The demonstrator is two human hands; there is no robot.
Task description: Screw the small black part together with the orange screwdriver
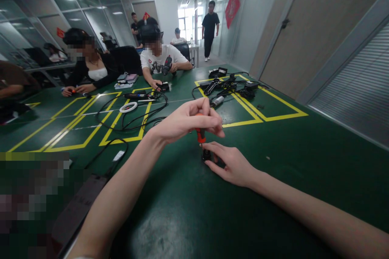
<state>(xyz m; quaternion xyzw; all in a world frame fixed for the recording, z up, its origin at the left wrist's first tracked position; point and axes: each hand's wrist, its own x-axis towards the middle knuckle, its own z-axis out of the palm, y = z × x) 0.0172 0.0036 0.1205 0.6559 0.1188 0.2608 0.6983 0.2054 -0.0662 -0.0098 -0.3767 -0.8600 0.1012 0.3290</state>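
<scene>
Orange-red and dark, the screwdriver (201, 135) is standing nearly upright, its tip meeting the small black part (206, 155) on the green table (288, 194). Your left hand (194, 119) is curling closed around the handle's top, the best hold on what is probably a light, stiff tool. Your right hand (232, 166) is bracketing the part between thumb and fingers, slightly parted; being likely light and hard, it is needing that low side grip against sliding.

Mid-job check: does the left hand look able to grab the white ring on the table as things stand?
Probably not right now: the left hand is holding the screwdriver. If freed, it likely could with some stretch, since nothing appears to cover the white ring.
</scene>
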